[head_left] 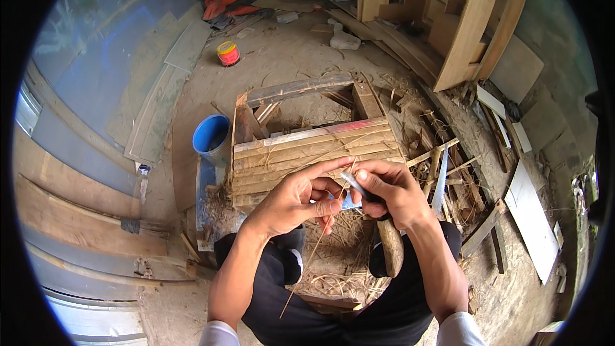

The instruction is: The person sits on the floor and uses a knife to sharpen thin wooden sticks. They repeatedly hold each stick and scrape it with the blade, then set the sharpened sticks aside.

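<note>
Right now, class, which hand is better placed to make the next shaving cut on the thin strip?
Probably the right hand: it already grips the wooden-handled knife, blade against the thin strip, which the left hand steadies.

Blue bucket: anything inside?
The blue bucket stands left of the wooden crate, away from the left hand and right hand. Its visible interior is bare blue; the near wall covers part of the bottom, so that part can't be checked.
</note>
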### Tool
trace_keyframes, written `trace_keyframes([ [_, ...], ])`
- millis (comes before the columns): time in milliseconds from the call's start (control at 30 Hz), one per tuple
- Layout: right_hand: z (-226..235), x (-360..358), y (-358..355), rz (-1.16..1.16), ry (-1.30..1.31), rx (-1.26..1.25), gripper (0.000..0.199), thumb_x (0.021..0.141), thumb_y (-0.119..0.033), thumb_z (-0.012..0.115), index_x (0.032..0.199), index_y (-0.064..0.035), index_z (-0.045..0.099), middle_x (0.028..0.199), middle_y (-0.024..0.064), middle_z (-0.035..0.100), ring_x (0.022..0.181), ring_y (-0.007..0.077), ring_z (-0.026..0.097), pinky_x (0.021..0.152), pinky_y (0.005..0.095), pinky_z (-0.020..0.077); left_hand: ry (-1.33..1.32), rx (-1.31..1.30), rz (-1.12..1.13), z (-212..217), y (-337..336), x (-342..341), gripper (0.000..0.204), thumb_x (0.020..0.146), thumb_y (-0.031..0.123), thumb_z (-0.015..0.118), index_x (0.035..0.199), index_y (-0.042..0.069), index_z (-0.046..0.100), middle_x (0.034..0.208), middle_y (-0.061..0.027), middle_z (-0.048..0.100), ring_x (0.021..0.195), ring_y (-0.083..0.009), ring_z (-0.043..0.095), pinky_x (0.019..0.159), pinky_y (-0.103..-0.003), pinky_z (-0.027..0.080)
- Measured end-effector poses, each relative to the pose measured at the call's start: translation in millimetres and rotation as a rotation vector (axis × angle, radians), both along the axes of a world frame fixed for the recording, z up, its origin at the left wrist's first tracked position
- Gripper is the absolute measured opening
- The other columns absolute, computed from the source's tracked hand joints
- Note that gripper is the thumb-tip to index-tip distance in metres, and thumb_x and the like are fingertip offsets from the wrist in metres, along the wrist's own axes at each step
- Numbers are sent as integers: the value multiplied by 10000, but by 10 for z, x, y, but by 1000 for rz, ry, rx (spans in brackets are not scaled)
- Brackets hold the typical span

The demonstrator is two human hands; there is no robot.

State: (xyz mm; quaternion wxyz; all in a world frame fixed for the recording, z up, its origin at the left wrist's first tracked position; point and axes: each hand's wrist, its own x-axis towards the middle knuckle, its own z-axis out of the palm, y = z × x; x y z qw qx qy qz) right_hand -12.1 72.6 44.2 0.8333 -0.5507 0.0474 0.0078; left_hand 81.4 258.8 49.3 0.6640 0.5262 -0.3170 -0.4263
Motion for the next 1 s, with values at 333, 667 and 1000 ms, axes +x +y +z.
trace_keyframes([
  [333,208,74,-692,-570,-69,142,172,978,-169,487,1096,-57,543,758,-31,520,491,18,345,412,161,269,8,95,-70,-137,-10,-202,442,883,99,663,1268,10,465,866,-65,587,672,-107,596,595,-231,512],
  [667,-23,3,16,43,31,-67,236,971,-150,526,1127,11,600,706,37,559,483,55,380,425,191,257,-122,11,313,-204,-98,-150,124,908,101,627,940,-18,608,813,-36,613,642,-67,521,564,-212,412],
  [1000,143,76,-607,-571,29,60,189,975,-197,520,989,-35,618,716,-16,537,481,29,360,421,175,263,-71,146,107,-164,-36,-238,134,892,145,661,946,22,659,751,19,604,624,-27,512,527,-186,401],
])
